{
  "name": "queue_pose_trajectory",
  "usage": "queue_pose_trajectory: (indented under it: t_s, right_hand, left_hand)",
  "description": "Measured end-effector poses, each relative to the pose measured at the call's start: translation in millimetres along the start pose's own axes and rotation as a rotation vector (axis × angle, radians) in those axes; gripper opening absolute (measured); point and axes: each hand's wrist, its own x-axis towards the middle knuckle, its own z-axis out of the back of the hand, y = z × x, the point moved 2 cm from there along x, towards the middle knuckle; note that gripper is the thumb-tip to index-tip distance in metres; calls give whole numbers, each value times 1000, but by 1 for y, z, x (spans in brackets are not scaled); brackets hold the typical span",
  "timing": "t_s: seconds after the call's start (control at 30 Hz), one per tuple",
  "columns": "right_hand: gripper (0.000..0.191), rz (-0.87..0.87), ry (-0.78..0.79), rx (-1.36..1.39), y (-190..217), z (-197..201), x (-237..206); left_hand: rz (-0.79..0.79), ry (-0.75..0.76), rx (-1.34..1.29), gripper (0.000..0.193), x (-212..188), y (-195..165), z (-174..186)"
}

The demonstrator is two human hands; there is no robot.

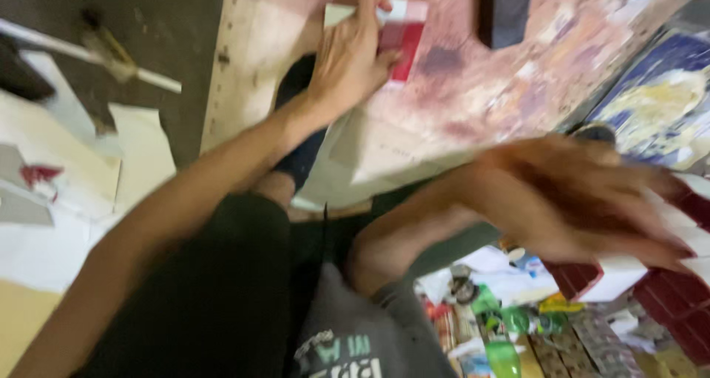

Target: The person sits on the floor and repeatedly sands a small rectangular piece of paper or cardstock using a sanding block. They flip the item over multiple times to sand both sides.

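from the head camera we look down on our left hand [353, 56] pressed flat, fingers spread and laid over a red and white card [403, 41] on the stained worktop [473, 89]; it pins the card rather than grips it. our right hand [584, 200] is blurred, low and to the right, fingers stretched and mostly open, lying across a stack of red and white cards [665, 274] beside the board; whether it has one pinched we cannot tell. below it lies a clutter of small packets [518, 326], and a dark block [504, 8] sits at the top of the worktop. we judge this as the step of fetching another card while the first is held in place; the next move calls for a clean pick of a single piece.
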Motion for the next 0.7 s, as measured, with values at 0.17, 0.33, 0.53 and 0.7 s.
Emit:
queue_pose_trajectory:
  t_s: [0.17,0.33,0.53,0.7]
  right_hand:
    - [40,-654,549,228,-32,-93,-124]
    - [23,-1034,1145,394,-27,-53,-123]
    - [18,-544,1065,-91,24,-58,-122]
    - [39,-272,933,-51,49,-55,-116]
  left_hand:
    - [67,34,-16,64,2,2,-2]
    - [89,180,-139,62,19,5,14]
    - [-241,296,471,68,-9,11,39]
    - [-788,476,442,78,-23,35,39]
